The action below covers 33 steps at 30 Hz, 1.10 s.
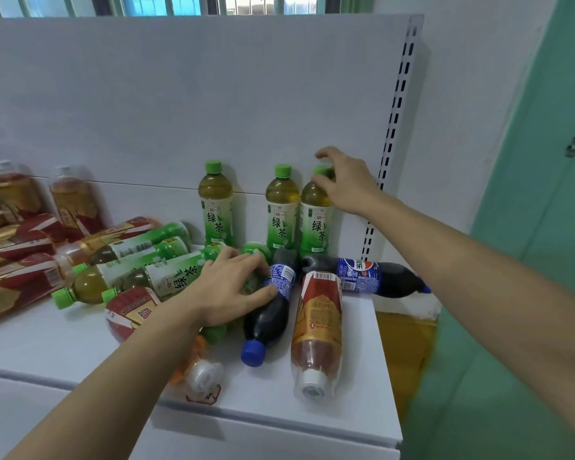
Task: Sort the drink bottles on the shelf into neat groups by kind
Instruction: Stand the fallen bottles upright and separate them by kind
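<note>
Two hands work over the white shelf (356,386). The right hand (344,184) is at the back right corner, its thumb and fingers curled round the neck and green cap of an upright green tea bottle (316,224), which stands against the back panel (180,104), touching a second upright tea (281,210) on its left. A third upright tea (215,204) stands apart, further left along the back. The left hand (229,287) lies near the middle of the shelf, fingers bent over a lying green tea bottle (166,277), the fingertips touching the blue label of a cola bottle (269,307) that lies with its blue cap toward the front edge. Whether this hand truly grips the tea I cannot tell.

Just right of that cola lies a red-and-gold tea bottle (316,330), white cap toward the front edge. Behind it, a second cola (365,277) lies crosswise near the right edge. Under the left wrist lie a red-labelled bottle (130,310) and an orange-tinted one (200,370) at the front edge. More green teas (136,247) lie left of the hand, and red-and-gold bottles (17,260) are heaped toward the left edge, with two (70,197) upright at the back.
</note>
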Tool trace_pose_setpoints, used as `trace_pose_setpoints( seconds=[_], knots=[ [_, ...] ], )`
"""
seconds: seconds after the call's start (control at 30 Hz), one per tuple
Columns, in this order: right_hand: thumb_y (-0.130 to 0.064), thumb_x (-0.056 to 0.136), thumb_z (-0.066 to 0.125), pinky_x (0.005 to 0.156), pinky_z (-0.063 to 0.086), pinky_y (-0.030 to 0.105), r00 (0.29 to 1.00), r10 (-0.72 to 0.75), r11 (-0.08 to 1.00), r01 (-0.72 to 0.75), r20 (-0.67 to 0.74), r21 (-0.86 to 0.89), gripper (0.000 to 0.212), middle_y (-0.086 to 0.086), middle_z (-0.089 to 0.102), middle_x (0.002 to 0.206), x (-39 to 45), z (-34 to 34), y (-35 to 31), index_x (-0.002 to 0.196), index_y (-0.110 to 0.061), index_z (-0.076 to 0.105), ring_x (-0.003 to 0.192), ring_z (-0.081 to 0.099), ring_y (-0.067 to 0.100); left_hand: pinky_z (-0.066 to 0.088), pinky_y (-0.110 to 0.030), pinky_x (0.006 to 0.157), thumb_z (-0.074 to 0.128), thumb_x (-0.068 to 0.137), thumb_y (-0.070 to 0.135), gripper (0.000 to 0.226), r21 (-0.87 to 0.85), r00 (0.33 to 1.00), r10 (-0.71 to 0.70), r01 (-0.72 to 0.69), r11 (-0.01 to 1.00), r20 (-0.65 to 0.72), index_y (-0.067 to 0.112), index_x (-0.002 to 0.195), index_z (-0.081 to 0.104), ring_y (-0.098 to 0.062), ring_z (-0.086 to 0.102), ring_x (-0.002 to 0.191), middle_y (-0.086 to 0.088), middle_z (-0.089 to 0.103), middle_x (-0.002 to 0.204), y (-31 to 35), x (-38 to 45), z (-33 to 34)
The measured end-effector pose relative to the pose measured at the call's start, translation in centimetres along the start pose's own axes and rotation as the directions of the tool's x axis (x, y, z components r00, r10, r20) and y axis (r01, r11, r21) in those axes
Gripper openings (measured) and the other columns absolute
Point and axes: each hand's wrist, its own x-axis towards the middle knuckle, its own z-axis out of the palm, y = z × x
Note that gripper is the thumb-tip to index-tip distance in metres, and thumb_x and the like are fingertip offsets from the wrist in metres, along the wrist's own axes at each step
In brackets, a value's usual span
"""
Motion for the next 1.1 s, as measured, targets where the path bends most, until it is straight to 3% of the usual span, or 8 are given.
trace_pose_setpoints(
  seconds=[0.1, 0.23, 0.37, 0.43, 0.5, 0.57, 0.73, 1.1],
  knots=[
    [-0.037, 0.102, 0.058, 0.087, 0.045, 0.033, 1.000, 0.019, 0.999, -0.019, -0.008, 0.044, 0.048, 0.002, 0.060, 0.110, -2.5, -1.2, 1.8, 0.144, -0.021, 0.042, 0.097, 0.059, 0.017, 0.032, -0.043, 0.098, 0.038, 0.085, 0.070, 0.051, 0.033, 1.000, 0.001, -0.002, 0.999, 0.008, 0.039, 0.123, 0.051, -0.016, 0.035, 0.124, 0.015, 0.054, 0.124, 0.2, -0.1, 0.0],
    [-0.044, 0.102, 0.048, 0.090, 0.047, 0.040, 0.998, 0.060, 0.965, -0.056, 0.009, -0.257, 0.035, 0.006, 0.056, 0.117, -8.9, -2.9, 7.5, 0.126, -0.021, 0.057, 0.110, 0.056, 0.027, 0.021, -0.046, 0.108, 0.028, 0.088, 0.068, 0.063, 0.061, 0.998, 0.013, -0.017, 0.998, 0.060, 0.044, 0.145, 0.040, -0.014, 0.024, 0.141, 0.014, 0.042, 0.151, 0.5, -0.2, 0.0],
    [-0.058, 0.102, 0.034, 0.087, 0.048, 0.045, 0.922, 0.387, 0.839, -0.355, -0.005, -0.412, 0.050, 0.018, 0.058, 0.124, -14.9, -3.9, 12.5, 0.125, -0.020, 0.058, 0.105, 0.058, 0.035, 0.021, -0.050, 0.112, 0.025, 0.088, 0.071, 0.068, 0.071, 0.995, 0.016, -0.023, 0.997, 0.103, 0.045, 0.150, 0.036, -0.017, 0.021, 0.147, 0.014, 0.039, 0.156, 0.8, -0.2, -0.1],
    [-0.059, 0.102, 0.034, 0.078, 0.054, 0.041, 0.803, 0.589, 0.806, -0.575, 0.096, -0.139, 0.049, 0.014, 0.062, 0.114, -16.5, -3.6, 13.8, 0.119, -0.019, 0.056, 0.090, 0.066, 0.032, 0.023, -0.051, 0.112, 0.027, 0.085, 0.074, 0.071, 0.079, 0.994, 0.013, -0.022, 0.997, 0.106, 0.045, 0.150, 0.036, -0.017, 0.022, 0.147, 0.013, 0.040, 0.155, 1.0, -0.3, -0.1],
    [-0.051, 0.106, 0.041, 0.063, 0.056, 0.036, 0.642, 0.710, 0.568, -0.765, 0.291, 0.303, 0.039, 0.013, 0.061, 0.106, -17.5, -2.8, 14.4, 0.112, -0.014, 0.055, 0.076, 0.068, 0.030, 0.024, -0.053, 0.113, 0.025, 0.081, 0.078, 0.077, 0.079, 0.994, 0.011, -0.020, 0.997, 0.111, 0.044, 0.150, 0.036, -0.019, 0.022, 0.147, 0.012, 0.041, 0.155, 1.1, -0.3, -0.2],
    [-0.032, 0.107, 0.050, 0.053, 0.050, 0.030, 0.636, 0.696, 0.404, -0.730, 0.333, 0.552, 0.026, 0.015, 0.058, 0.091, -17.9, -2.0, 14.9, 0.102, -0.008, 0.058, 0.060, 0.059, 0.024, 0.025, -0.054, 0.113, 0.021, 0.076, 0.082, 0.084, 0.074, 0.994, 0.005, -0.013, 0.997, 0.113, 0.044, 0.149, 0.037, -0.020, 0.023, 0.147, 0.011, 0.041, 0.155, 1.2, -0.4, -0.3],
    [-0.008, 0.098, 0.064, 0.054, 0.052, 0.024, 0.677, 0.697, 0.336, -0.600, 0.236, 0.727, 0.006, 0.010, 0.062, 0.073, -17.2, -1.6, 15.0, 0.096, -0.002, 0.065, 0.057, 0.055, 0.016, 0.025, -0.057, 0.114, 0.029, 0.082, 0.075, 0.076, 0.068, 0.994, -0.009, 0.001, 0.998, 0.105, 0.042, 0.149, 0.039, -0.021, 0.023, 0.148, 0.010, 0.042, 0.155, 1.2, -0.4, -0.2],
    [-0.038, 0.078, 0.080, 0.069, 0.056, 0.029, 0.892, 0.335, 0.938, -0.286, -0.303, 0.195, 0.020, -0.001, 0.070, 0.063, -8.6, -7.3, 5.7, 0.080, -0.019, 0.076, 0.052, 0.063, 0.012, 0.026, -0.059, 0.112, 0.033, 0.082, 0.074, 0.074, 0.058, 0.996, -0.015, 0.010, 0.998, 0.089, 0.042, 0.148, 0.041, -0.023, 0.024, 0.147, 0.007, 0.043, 0.154, 1.0, -0.2, -0.1]
  ],
)
